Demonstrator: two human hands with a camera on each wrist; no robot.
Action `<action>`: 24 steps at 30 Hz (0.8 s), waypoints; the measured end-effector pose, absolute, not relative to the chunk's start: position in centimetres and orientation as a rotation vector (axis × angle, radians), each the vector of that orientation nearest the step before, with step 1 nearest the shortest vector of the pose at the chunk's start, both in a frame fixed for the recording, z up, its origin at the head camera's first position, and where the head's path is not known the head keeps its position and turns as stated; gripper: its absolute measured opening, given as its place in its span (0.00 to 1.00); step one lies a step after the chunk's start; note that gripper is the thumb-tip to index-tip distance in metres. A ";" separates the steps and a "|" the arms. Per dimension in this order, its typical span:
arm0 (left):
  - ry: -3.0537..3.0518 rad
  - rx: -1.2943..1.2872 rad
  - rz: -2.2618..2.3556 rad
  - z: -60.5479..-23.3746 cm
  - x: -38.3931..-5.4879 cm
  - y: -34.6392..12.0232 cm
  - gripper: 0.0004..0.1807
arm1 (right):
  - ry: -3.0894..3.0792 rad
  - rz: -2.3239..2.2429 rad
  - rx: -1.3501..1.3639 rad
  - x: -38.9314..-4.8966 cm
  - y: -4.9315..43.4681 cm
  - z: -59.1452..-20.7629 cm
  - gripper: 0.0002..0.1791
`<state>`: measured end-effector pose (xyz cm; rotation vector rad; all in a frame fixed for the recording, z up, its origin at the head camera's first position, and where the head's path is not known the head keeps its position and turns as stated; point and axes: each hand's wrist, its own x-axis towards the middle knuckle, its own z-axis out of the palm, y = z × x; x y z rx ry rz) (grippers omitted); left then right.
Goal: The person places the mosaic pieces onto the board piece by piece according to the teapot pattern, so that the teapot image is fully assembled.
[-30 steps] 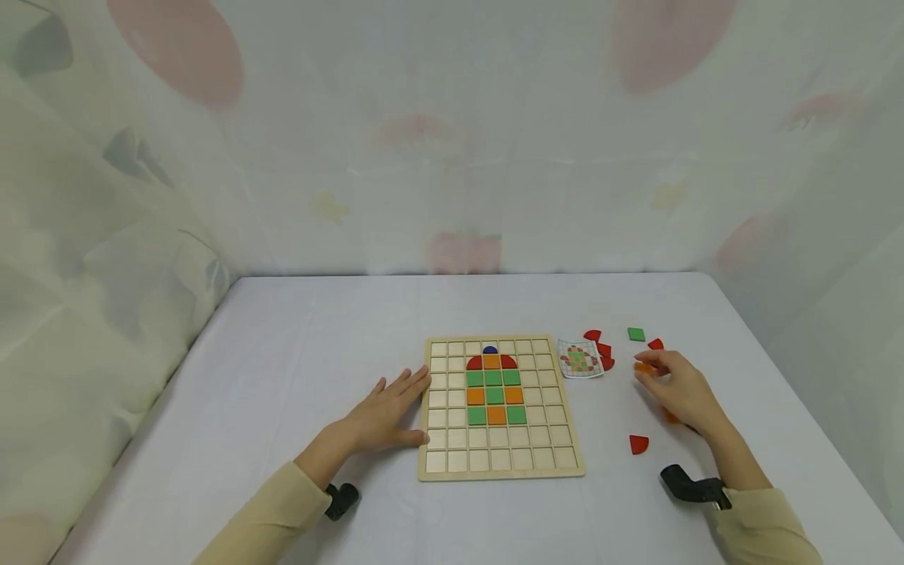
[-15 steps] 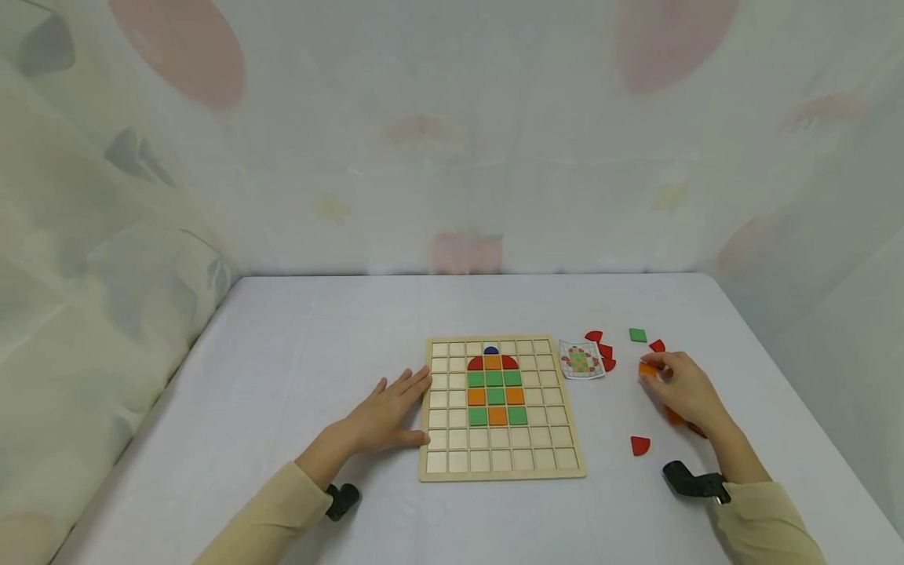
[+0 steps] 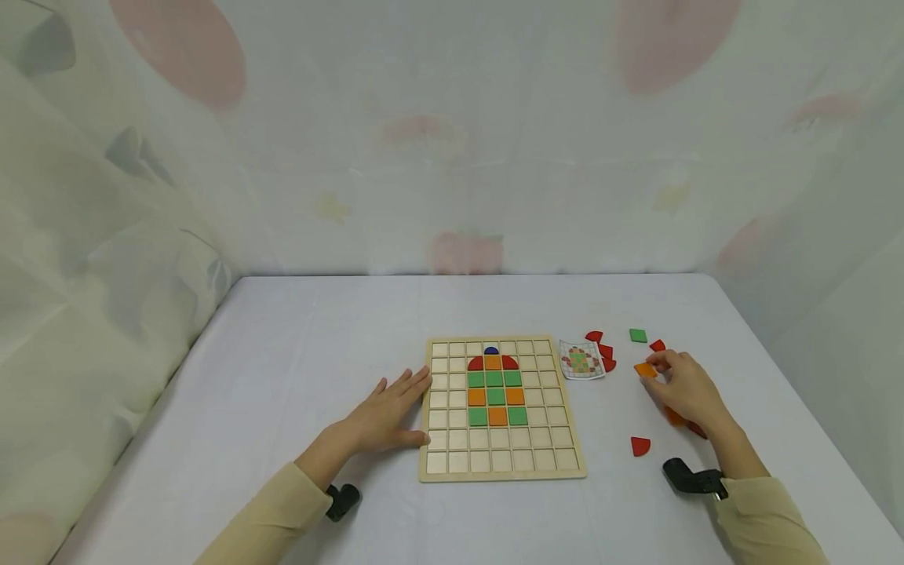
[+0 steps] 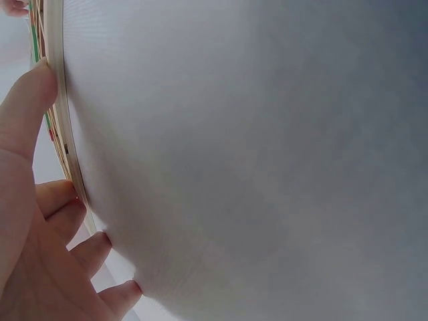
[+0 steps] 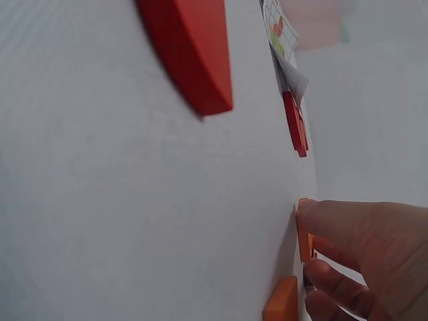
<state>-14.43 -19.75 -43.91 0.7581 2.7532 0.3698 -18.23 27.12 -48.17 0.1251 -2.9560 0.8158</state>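
My left hand lies with fingers spread at the left edge of a square wooden grid board, thumb and fingertips touching its rim. Green, orange, red and blue tiles fill cells in the board's middle columns. To the right of the board, my right hand pinches an orange square tile between thumb and fingers, tilted a little. The right wrist view shows the thumb on this orange tile's near edge. Another orange tile lies beneath the hand, partly hidden, with a red piece beside it.
A small printed pattern card lies right of the board, against several red quarter-round pieces. A green tile and a red piece lie farther back. One red quarter-round lies nearer the front.
The orange tile in my right hand has tilted and shows more of its face; the hand itself has shifted only slightly. My left hand and the board stay put.
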 end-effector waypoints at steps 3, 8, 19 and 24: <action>2.753 0.761 0.372 -44.0 -14.4 -19.8 0.49 | -2.966 0.789 0.114 -18.4 26.9 -48.2 0.19; 2.764 0.793 0.370 -44.0 -14.5 -19.9 0.49 | -2.973 0.768 0.104 -18.6 26.6 -48.2 0.20; 2.772 0.820 0.371 -44.0 -14.4 -19.9 0.49 | -2.954 0.783 0.100 -18.6 26.4 -48.5 0.16; 2.770 0.806 0.363 -44.0 -14.4 -19.9 0.49 | -2.931 0.812 0.123 -18.5 26.1 -48.5 0.16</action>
